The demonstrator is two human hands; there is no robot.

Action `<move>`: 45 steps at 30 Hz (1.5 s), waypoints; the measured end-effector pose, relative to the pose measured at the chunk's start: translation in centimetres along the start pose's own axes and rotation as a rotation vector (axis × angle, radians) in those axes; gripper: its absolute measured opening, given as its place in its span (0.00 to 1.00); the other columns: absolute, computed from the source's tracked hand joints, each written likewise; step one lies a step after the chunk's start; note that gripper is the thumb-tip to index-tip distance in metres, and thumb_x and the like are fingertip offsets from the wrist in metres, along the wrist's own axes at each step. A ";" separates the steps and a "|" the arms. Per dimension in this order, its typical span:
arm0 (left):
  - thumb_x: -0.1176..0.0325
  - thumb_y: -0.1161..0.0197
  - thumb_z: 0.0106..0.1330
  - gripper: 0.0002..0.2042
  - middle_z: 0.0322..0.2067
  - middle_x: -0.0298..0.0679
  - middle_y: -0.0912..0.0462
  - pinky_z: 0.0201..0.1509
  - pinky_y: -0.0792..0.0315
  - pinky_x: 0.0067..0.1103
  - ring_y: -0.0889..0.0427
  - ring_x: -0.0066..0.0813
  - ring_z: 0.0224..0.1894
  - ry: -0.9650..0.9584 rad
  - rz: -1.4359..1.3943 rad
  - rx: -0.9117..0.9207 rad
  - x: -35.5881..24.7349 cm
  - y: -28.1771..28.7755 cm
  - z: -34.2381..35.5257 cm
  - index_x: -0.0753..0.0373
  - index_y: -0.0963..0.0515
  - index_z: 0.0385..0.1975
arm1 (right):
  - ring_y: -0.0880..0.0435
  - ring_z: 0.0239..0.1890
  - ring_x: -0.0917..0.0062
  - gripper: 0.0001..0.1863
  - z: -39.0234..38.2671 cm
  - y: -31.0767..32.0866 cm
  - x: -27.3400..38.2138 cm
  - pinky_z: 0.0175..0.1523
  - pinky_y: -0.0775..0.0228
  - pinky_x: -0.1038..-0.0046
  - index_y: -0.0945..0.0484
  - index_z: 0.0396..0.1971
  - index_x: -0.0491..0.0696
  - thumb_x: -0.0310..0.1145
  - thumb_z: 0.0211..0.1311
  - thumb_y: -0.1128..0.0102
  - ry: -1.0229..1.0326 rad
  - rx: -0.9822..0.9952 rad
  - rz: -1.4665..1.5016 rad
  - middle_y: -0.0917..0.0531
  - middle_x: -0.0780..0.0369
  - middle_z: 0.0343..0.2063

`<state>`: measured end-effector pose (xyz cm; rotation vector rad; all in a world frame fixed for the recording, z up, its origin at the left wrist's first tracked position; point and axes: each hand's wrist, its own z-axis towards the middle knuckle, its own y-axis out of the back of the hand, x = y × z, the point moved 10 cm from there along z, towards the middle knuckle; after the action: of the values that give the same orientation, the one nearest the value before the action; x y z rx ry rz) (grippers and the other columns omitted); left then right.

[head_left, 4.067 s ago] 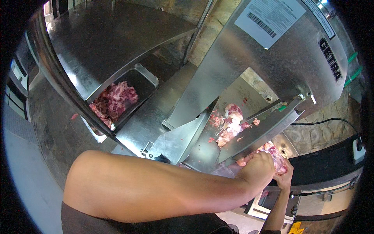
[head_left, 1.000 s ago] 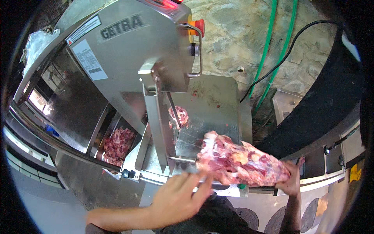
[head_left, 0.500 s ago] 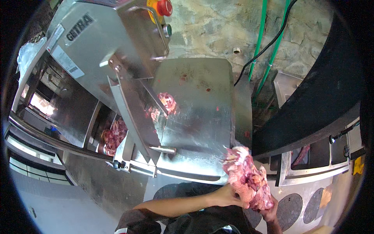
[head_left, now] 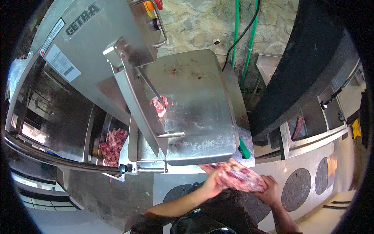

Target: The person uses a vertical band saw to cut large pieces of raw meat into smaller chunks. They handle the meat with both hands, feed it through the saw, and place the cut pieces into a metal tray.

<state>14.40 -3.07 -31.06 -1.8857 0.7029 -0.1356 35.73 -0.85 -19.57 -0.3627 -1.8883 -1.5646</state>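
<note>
The tall stainless-steel band saw housing [head_left: 97, 43] fills the upper left, its blade guard column [head_left: 134, 101] slanting down to the near-left part of the flat steel saw table [head_left: 198, 101]. That table is mostly bare metal, with a few red specks near its far edge and one small pink cut of meat [head_left: 159, 106] lying against the guard at the table's left edge. A short steel rod handle [head_left: 171, 135] sticks out just below it. Beyond the table's left edge and lower down, a steel tray of red meat chunks [head_left: 113, 145] sits in a recess. To the right of the table runs a dark curved counter [head_left: 307, 70], and past it a steel sink edge with a thin strip of meat [head_left: 298, 127].

Off the table's near-right corner, both hands carry a long slab of pink and white raw meat [head_left: 239, 177], held clear of the table and just below its near edge. The left hand [head_left: 212, 183] grips the slab's left end, fingers curled tight around it. The right hand [head_left: 269, 190] cups the right end from underneath, fingers wrapped up over the meat. A green-handled tool [head_left: 243, 150] pokes out at the table's near-right corner, just above the slab. The middle and right side of the table lie open.
</note>
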 end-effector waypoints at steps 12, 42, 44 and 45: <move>0.61 0.45 0.76 0.14 0.58 0.37 0.28 0.59 0.23 0.42 0.26 0.39 0.59 -0.469 0.225 -0.536 -12.2 9.1 -0.8 0.54 0.32 0.58 | 0.13 0.41 0.64 0.13 13.8 0.9 10.3 0.47 0.22 0.64 0.15 0.40 0.45 0.31 0.56 0.29 0.183 -0.045 0.259 0.13 0.55 0.39; 0.54 0.51 0.78 0.17 0.46 0.37 0.19 0.50 0.28 0.24 0.21 0.27 0.47 -1.534 0.354 -0.865 -29.3 0.7 -31.8 0.61 0.23 0.50 | 0.13 0.39 0.79 0.19 33.8 18.1 48.7 0.48 0.19 0.77 0.17 0.48 0.38 0.34 0.62 0.28 0.986 0.062 0.795 0.12 0.58 0.39; 0.54 0.52 0.79 0.20 0.45 0.39 0.18 0.52 0.27 0.25 0.20 0.28 0.47 -1.422 0.344 -0.912 -30.0 1.0 -30.6 0.65 0.22 0.48 | 0.12 0.37 0.79 0.19 33.7 17.9 49.0 0.45 0.19 0.79 0.17 0.47 0.37 0.33 0.61 0.27 0.987 0.033 0.805 0.11 0.58 0.37; 0.52 0.53 0.79 0.22 0.41 0.41 0.16 0.52 0.27 0.26 0.19 0.29 0.45 -1.442 0.311 -0.958 -29.9 1.2 -30.8 0.67 0.20 0.44 | 0.13 0.37 0.80 0.20 33.9 17.7 49.0 0.45 0.19 0.79 0.17 0.48 0.37 0.33 0.61 0.27 0.963 0.033 0.835 0.11 0.58 0.36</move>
<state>-23.12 -12.58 -12.30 -2.0214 -0.0473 1.8419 -0.90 26.51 22.54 -0.2522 -0.8258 -0.8604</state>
